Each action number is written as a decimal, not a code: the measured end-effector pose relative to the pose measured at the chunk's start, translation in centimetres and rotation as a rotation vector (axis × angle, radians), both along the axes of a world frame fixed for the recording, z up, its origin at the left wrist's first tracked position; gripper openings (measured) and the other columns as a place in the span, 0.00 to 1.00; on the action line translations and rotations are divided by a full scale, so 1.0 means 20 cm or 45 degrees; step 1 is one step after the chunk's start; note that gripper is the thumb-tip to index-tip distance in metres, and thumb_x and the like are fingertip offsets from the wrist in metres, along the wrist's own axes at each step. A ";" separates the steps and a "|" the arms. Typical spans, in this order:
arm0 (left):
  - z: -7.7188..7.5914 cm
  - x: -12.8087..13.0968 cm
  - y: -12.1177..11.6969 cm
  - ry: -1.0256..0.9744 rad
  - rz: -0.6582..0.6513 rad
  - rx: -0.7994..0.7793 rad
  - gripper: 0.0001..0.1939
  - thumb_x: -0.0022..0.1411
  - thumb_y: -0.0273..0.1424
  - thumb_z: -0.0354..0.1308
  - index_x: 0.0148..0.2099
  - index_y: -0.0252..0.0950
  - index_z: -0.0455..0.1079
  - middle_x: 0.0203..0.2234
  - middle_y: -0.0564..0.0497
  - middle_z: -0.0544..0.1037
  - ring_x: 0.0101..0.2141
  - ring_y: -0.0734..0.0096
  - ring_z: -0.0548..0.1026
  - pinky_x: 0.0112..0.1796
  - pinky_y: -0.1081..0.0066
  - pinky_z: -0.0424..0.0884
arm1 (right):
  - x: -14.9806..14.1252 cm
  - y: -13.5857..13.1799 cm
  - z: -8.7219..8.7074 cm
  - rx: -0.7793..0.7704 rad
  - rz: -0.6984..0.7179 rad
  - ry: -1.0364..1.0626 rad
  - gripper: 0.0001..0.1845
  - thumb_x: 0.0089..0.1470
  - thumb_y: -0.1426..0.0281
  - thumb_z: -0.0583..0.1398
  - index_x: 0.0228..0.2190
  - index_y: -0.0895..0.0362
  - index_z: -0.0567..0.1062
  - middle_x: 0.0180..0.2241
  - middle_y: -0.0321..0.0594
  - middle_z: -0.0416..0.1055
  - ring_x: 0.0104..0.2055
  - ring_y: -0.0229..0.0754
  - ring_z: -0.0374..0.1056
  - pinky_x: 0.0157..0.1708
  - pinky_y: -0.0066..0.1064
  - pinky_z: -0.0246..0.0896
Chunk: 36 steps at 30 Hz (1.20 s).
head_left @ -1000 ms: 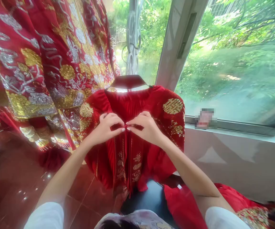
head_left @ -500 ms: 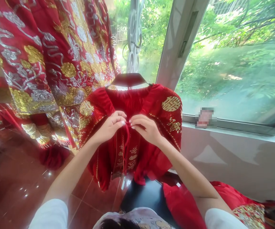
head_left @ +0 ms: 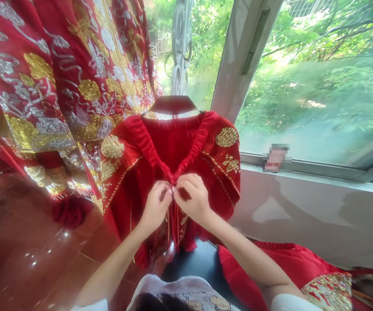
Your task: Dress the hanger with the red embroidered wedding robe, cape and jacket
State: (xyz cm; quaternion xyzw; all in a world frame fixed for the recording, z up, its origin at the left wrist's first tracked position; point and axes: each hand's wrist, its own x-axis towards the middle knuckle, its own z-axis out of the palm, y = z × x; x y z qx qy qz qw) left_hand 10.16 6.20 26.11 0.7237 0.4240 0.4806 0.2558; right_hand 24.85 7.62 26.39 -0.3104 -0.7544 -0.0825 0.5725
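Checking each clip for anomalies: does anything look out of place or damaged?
A pixelated patch at the windowsill looks odd: its square blocks hide detail. The red garment pinched by the left hand and right hand shows no obvious damage.

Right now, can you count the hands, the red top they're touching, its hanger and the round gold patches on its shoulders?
Hands (left hand, right hand): 2
Red top: 1
Hanger: 1
Round gold shoulder patches: 2
Total: 6
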 end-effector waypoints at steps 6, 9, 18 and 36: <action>-0.13 0.05 0.02 -0.201 0.121 0.031 0.07 0.63 0.30 0.51 0.32 0.36 0.64 0.32 0.51 0.70 0.33 0.72 0.69 0.35 0.72 0.66 | -0.08 0.00 -0.09 -0.719 0.137 0.464 0.08 0.45 0.76 0.58 0.31 0.57 0.71 0.24 0.34 0.70 0.25 0.35 0.64 0.26 0.27 0.60; -0.12 0.06 0.02 -0.159 0.227 0.083 0.02 0.59 0.28 0.55 0.33 0.36 0.66 0.34 0.51 0.73 0.34 0.71 0.72 0.36 0.72 0.68 | -0.06 0.00 -0.07 -0.833 0.167 0.521 0.05 0.45 0.75 0.57 0.27 0.57 0.72 0.23 0.34 0.69 0.25 0.36 0.63 0.27 0.28 0.60; -0.08 0.05 0.08 -0.866 -0.192 -0.527 0.05 0.54 0.28 0.56 0.30 0.35 0.62 0.24 0.54 0.74 0.25 0.76 0.73 0.31 0.74 0.70 | 0.03 -0.24 -0.12 -0.714 1.159 -0.073 0.06 0.47 0.75 0.55 0.24 0.55 0.71 0.18 0.30 0.69 0.20 0.33 0.61 0.42 0.37 0.61; 0.01 -0.02 -0.03 -0.556 -0.255 -0.388 0.03 0.57 0.28 0.54 0.30 0.35 0.65 0.25 0.52 0.77 0.22 0.77 0.69 0.28 0.74 0.68 | -0.21 0.14 -0.11 -0.877 0.066 0.799 0.14 0.54 0.64 0.58 0.21 0.58 0.68 0.20 0.32 0.65 0.22 0.32 0.55 0.23 0.25 0.51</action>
